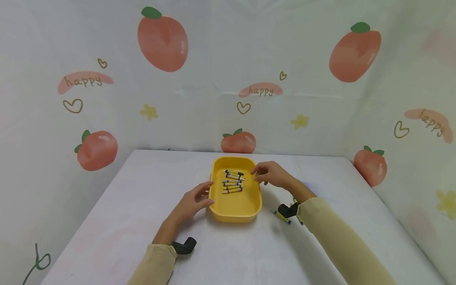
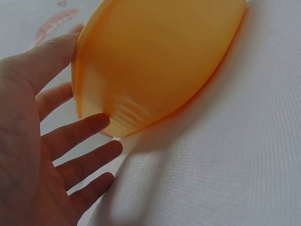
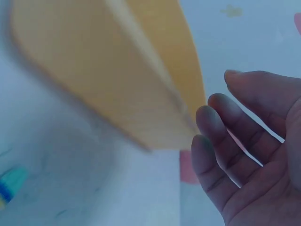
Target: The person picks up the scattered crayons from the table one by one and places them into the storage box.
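Beige-cuffed, the left hand [image 1: 192,202] is resting against the left wall of a yellow tray [image 1: 235,208], its fingers spread and nearly straight, its thumb reaching the rim; it is touching the tray without closing round it. Across from it, the right hand [image 1: 273,174] is hovering at the opposite rim, its fingers loosely bent and holding nothing; whether those fingertips are touching the tray, the views are not making clear. Between the two hands the tray is standing on a white table [image 1: 132,213], its long sides running away from the person. Inside, mostly towards the far half, crayons [image 1: 232,190] in yellow and dark blue wrappers are lying crosswise in a close row. Right of the tray, a loose green-tipped crayon [image 1: 281,217] is lying slantwise on the table, and further crayon parts [image 1: 295,200] are showing beside the right wrist's black device [image 1: 287,209], which is hiding how many are lying there. Another black device [image 1: 184,246] is sitting on the left wrist, just above the sleeve [image 1: 153,265]. Beyond the table, a white backdrop [image 1: 199,118] is hanging, showing red fruits [image 1: 164,43], hearts, yellow flowers and the word "happy".
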Demonstrator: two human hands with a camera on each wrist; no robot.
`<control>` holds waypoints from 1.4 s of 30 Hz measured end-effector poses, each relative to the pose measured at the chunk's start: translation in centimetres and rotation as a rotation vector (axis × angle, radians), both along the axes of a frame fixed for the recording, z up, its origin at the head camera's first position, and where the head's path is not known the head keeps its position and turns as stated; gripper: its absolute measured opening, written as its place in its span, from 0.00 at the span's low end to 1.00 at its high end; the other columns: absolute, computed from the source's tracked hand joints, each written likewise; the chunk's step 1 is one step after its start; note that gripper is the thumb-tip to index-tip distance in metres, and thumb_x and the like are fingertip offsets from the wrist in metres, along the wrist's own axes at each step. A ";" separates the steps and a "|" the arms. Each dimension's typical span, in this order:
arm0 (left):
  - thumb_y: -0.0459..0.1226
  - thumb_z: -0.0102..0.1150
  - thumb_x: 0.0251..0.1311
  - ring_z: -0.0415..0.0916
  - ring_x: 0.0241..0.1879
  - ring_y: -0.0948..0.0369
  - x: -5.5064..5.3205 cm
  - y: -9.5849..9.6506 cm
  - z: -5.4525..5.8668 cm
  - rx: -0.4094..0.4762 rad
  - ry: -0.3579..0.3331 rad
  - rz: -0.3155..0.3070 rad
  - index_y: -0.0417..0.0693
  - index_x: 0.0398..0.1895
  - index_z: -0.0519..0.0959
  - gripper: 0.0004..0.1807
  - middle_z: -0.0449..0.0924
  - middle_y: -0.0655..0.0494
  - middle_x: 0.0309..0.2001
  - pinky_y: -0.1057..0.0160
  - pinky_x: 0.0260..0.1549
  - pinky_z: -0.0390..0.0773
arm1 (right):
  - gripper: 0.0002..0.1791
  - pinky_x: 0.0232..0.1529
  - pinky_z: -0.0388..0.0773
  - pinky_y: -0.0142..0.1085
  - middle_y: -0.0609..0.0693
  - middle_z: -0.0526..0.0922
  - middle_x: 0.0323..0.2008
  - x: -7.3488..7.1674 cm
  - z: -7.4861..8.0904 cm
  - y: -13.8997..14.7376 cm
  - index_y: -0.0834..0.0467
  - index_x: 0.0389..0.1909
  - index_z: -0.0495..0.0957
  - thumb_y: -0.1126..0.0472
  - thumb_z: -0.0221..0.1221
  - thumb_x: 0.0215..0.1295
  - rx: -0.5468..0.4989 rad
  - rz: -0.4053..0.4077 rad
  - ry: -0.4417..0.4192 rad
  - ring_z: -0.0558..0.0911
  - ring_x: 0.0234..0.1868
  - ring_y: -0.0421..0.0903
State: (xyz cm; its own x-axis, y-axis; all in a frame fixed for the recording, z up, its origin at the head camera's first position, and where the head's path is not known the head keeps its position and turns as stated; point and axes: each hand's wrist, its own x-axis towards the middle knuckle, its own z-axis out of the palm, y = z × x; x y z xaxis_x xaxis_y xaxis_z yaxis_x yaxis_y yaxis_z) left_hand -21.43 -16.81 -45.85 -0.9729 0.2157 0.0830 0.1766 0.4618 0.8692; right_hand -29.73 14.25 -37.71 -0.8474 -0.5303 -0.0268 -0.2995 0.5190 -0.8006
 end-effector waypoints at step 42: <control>0.47 0.65 0.60 0.71 0.58 0.54 -0.1 0.0 -0.3 0.005 -0.033 0.012 0.66 0.69 0.67 0.33 0.74 0.55 0.60 0.46 0.60 0.69 | 0.15 0.23 0.70 0.31 0.49 0.77 0.24 4.0 -6.1 6.3 0.62 0.47 0.78 0.66 0.66 0.58 0.131 0.113 -0.128 0.72 0.22 0.44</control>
State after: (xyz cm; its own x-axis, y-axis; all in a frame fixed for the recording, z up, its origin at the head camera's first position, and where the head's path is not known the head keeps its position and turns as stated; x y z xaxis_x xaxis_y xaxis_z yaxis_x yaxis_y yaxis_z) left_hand -21.53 -16.81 -46.15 -0.9777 0.2033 0.0520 0.1422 0.4597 0.8766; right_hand -25.70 20.52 -43.85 -0.7678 -0.6069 -0.2053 -0.2619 0.5898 -0.7639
